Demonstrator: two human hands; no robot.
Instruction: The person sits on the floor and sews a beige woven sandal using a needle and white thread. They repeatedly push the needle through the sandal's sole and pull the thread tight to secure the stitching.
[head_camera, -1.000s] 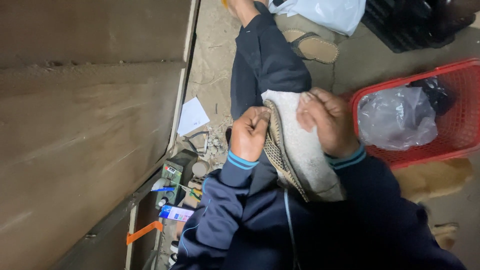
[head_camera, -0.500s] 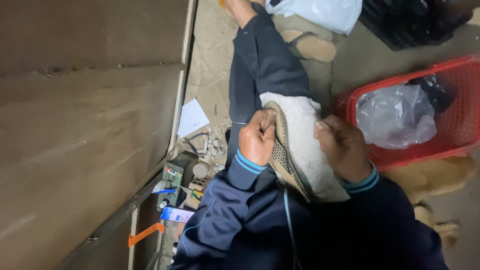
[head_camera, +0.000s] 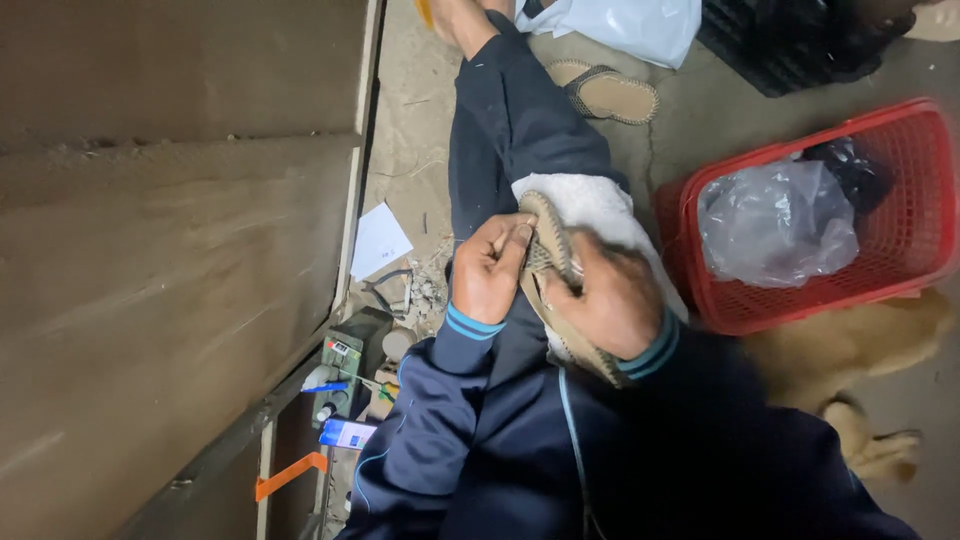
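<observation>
I sit on the floor with a tan sandal (head_camera: 545, 250) held on edge over my lap, its patterned sole facing left. My left hand (head_camera: 488, 268) grips the sandal's upper edge with thumb and fingers pinched on the rim. My right hand (head_camera: 605, 298) lies across the sandal's other side, fingers wrapped over it. A white cloth (head_camera: 600, 215) rests on my knee under the sandal. Both arms wear dark blue sleeves with light blue cuffs.
A red plastic basket (head_camera: 900, 265) with a clear bag inside stands at right. A second sandal (head_camera: 605, 95) lies on the floor ahead. A wooden panel (head_camera: 170, 250) fills the left. Small tubes and bottles (head_camera: 340, 385) and a white paper (head_camera: 378, 240) lie beside it. A tan furry animal (head_camera: 850, 350) lies at lower right.
My right hand has slid from the far side of the sandal across its middle, toward my left hand. The left hand keeps its grip on the rim.
</observation>
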